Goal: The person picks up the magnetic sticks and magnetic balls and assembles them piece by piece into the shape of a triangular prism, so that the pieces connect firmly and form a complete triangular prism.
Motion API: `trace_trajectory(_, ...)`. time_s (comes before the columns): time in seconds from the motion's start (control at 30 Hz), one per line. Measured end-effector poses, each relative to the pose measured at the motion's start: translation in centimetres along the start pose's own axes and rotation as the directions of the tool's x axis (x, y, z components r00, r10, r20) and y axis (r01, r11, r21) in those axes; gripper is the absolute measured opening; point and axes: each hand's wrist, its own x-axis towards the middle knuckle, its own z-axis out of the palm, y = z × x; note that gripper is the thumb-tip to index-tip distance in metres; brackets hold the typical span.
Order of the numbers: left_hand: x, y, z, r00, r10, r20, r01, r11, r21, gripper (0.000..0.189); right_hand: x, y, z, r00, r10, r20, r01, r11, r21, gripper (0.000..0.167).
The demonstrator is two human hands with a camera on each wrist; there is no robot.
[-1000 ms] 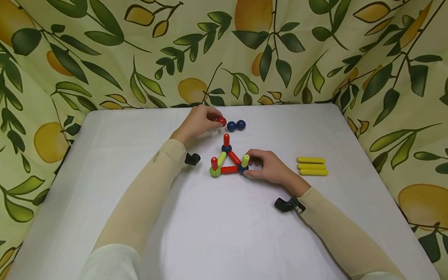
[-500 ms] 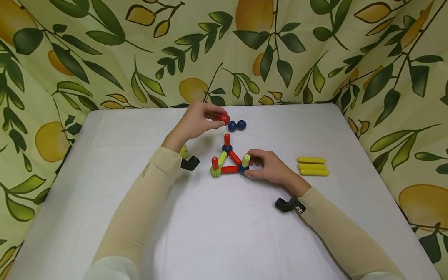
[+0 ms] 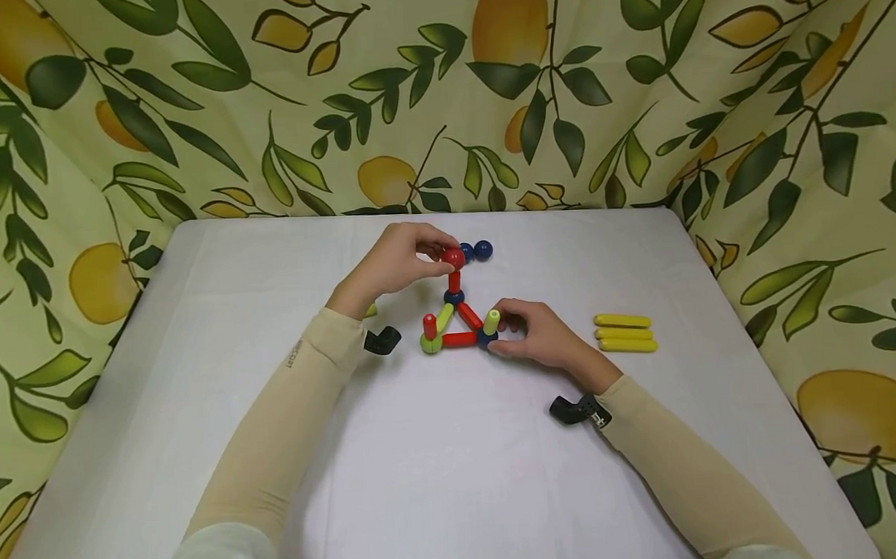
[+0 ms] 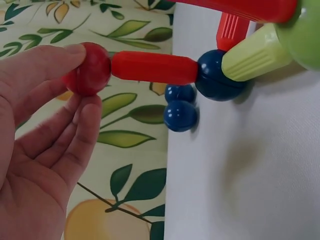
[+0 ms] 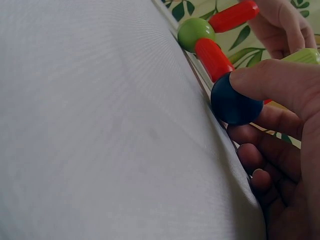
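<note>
My left hand point(image 3: 402, 259) pinches a red ball point(image 4: 94, 69) between thumb and fingers, right at the top end of an upright red rod point(image 4: 154, 67). That rod rises from the blue ball point(image 3: 454, 297) at the back corner of a triangle of rods and balls on the table. At the front right corner my right hand point(image 3: 535, 332) grips another blue ball point(image 5: 235, 102), which bears an upright light-green rod point(image 3: 491, 320). The front left corner is a green ball point(image 3: 432, 343) with a short red rod point(image 3: 430, 324) standing on it.
Two loose blue balls point(image 3: 483, 250) lie behind the triangle. Three yellow rods point(image 3: 625, 333) lie side by side to the right. A yellow-green piece point(image 3: 371, 310) shows partly behind the left wrist. A patterned curtain point(image 3: 380, 107) hangs along the table's back edge.
My left hand has lifted the red ball from beside the loose blue balls and brought it over and down onto the top of the back upright rod. The right hand has stayed in place.
</note>
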Motion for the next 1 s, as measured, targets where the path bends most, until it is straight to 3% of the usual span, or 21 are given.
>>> trace_trajectory(0.17,0.0,0.0,0.2,1.0,-0.007,0.026,0.006,1.0,0.031,0.037,-0.2,0.2,0.1,1.0,0.009,0.002,-0.009,1.0,-0.004,0.031)
trace_trajectory(0.5,0.0,-0.1,0.2,1.0,0.028,0.013,-0.029,0.999,0.024,0.036,-0.1,-0.1,0.0,1.0,-0.005,-0.001,0.005,1.0,-0.004,0.031)
trace_trajectory(0.67,-0.6,-0.3,0.1,1.0,0.017,-0.021,-0.017,1.0,-0.008,0.05,0.1,-0.1,-0.2,1.0,0.005,0.016,-0.005,1.0,-0.003,0.031)
trace_trajectory(0.77,-1.5,-0.7,0.0,0.997,-0.038,-0.073,0.034,0.997,-0.063,0.057,0.1,-0.3,-0.7,0.999,0.01,0.048,-0.011,1.0,0.018,0.033)
trace_trajectory(0.9,-3.9,-1.7,0.2,0.984,-0.12,-0.13,0.094,0.978,-0.188,0.048,0.4,-0.5,-1.9,0.995,0.005,0.096,-0.012,0.997,0.079,0.035)
trace_trajectory(1.0,-6.1,-2.5,0.9,0.983,-0.134,-0.122,0.097,0.958,-0.268,0.042,0.9,-0.8,-3.4,0.998,-0.001,0.056,-0.006,0.992,0.127,0.031)
